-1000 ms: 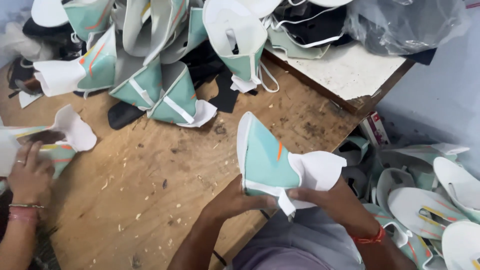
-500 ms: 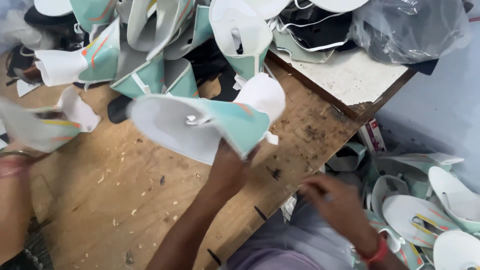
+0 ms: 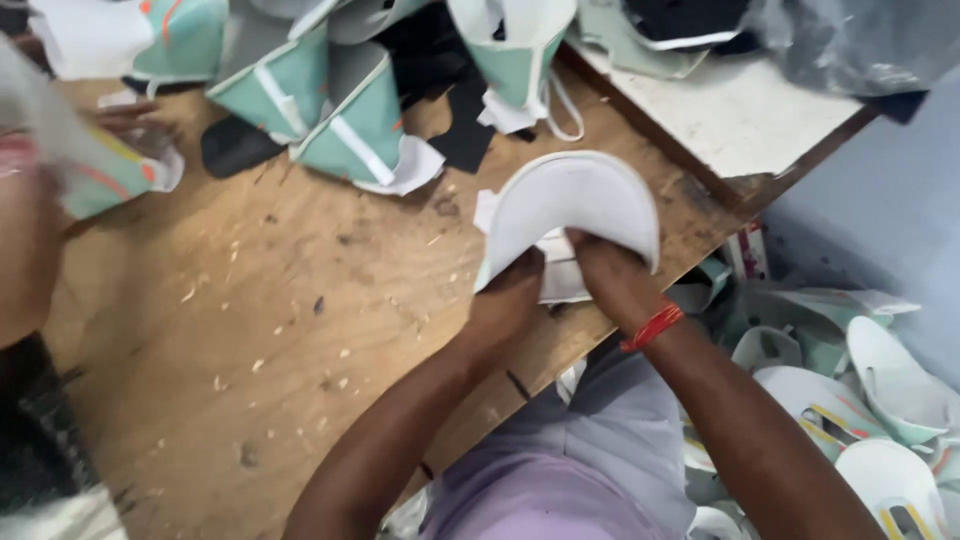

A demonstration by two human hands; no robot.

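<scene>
My left hand (image 3: 510,290) and right hand (image 3: 610,275) are side by side at the near edge of the wooden table (image 3: 300,330), both closed on the lower rim of one white shoe upper (image 3: 575,205), fingers tucked beneath it. The piece sits above the table edge, its pale lining towards me, rounded end up at twelve o'clock, long axis running from seven to one. I judge I am partway through: at four o'clock a heap of uppers (image 3: 880,400) lies on the floor, and at eleven o'clock a pile of green uppers (image 3: 330,100) waits. At nine o'clock another person's hand (image 3: 30,250) holds a blurred piece (image 3: 100,170).
</scene>
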